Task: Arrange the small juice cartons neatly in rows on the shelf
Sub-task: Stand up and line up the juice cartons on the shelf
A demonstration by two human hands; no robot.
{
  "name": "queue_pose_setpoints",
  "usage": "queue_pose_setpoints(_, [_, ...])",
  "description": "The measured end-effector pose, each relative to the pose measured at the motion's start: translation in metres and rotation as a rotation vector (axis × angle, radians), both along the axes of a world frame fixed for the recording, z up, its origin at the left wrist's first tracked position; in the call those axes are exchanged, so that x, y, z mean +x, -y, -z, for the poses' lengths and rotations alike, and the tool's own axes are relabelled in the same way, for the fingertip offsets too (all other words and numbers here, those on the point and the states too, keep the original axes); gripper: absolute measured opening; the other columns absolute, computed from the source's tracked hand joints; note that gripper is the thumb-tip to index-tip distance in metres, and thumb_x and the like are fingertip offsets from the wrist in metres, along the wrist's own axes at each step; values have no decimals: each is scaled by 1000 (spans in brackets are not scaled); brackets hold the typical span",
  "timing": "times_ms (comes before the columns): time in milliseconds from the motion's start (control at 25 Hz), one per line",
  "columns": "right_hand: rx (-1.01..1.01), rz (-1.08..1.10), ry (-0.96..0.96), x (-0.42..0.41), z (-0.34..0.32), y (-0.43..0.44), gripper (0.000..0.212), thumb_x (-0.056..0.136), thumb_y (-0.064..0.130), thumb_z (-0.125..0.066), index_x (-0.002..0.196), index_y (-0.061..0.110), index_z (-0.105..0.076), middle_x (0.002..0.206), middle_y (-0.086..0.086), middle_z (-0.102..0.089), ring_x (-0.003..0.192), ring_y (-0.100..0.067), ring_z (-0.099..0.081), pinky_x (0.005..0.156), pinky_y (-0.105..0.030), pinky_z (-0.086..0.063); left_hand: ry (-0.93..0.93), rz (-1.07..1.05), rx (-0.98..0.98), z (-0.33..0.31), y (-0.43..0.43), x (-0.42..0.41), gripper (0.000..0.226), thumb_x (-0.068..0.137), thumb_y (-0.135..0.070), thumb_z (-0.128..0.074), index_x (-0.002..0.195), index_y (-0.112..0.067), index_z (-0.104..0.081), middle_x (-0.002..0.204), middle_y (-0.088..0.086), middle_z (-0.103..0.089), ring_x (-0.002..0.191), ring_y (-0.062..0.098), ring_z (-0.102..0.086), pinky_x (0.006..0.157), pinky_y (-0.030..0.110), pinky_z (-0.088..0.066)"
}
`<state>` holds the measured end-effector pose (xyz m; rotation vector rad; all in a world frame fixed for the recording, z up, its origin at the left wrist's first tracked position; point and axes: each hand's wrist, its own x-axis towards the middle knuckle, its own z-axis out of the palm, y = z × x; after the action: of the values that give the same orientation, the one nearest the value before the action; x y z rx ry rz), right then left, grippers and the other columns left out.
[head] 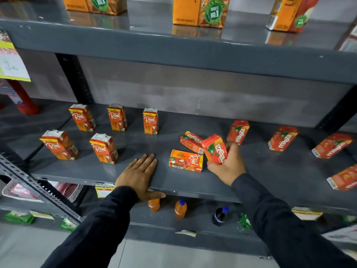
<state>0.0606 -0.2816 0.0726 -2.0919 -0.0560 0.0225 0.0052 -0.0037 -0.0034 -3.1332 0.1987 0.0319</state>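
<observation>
On the grey shelf (173, 182), several orange Real cartons stand upright in two rows at the left, such as the front one (104, 148). One Real carton (185, 160) lies flat near the middle. My right hand (228, 165) grips a red Maaza carton (216, 148), tilted and upside down. Another Maaza carton (191, 142) lies on its side just behind. More Maaza cartons stand spread out to the right, for instance at the back (238, 132) and further right (282, 138). My left hand (139, 175) rests flat on the shelf's front edge, fingers apart, holding nothing.
Large orange juice cartons (201, 11) stand on the shelf above. Small orange bottles (180, 208) and a dark bottle (220, 216) sit on the shelf below. A perforated metal upright (74, 78) rises at the back left. A red bottle (24, 101) stands on the neighbouring shelf.
</observation>
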Motion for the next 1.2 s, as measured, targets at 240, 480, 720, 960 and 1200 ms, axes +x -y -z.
queue_pose_setpoints(240, [715, -35, -375, -34, 21, 1, 43, 75, 1, -74, 112, 12, -56, 101, -4, -70, 94, -20, -68, 73, -36, -57, -13, -12, 12, -2, 3, -3, 124, 57, -96, -29, 149, -21, 4, 158, -2, 7, 144, 17, 7, 114, 33, 7])
queue_pose_setpoints(480, [840, -108, -420, -47, 26, 17, 65, 68, -11, -72, 123, 10, -46, 109, -11, -64, 103, -27, -63, 77, -38, -58, -19, -24, 23, 0, 3, -4, 125, 55, -98, -24, 149, -20, 2, 156, -3, 10, 144, 16, 7, 116, 35, 3])
queue_pose_setpoints(720, [796, -12, -358, -56, 34, 52, 62, 60, 2, -82, 113, 15, -53, 111, -12, -64, 103, -27, -61, 81, -43, -54, -42, -57, 13, 1, 4, -4, 125, 55, -96, -30, 149, -22, 7, 155, -5, 13, 144, 15, 9, 117, 35, 3])
queue_pose_setpoints(960, [940, 244, -275, -46, 26, 145, 32, 79, -12, -60, 89, 18, -57, 81, -5, -62, 78, -25, -60, 65, -34, -52, -40, -76, 6, 1, 8, -4, 131, 50, -99, -30, 148, -20, 5, 154, -5, 12, 144, 16, 5, 117, 37, 0])
queue_pose_setpoints(1200, [223, 444, -37, -10, 25, 204, 52, 64, -2, -76, 103, 9, -45, 87, -7, -57, 79, -24, -56, 73, -36, -46, -56, -113, 36, -1, 10, -6, 134, 44, -102, -17, 148, -20, 5, 153, -6, 13, 144, 16, 4, 116, 37, 0])
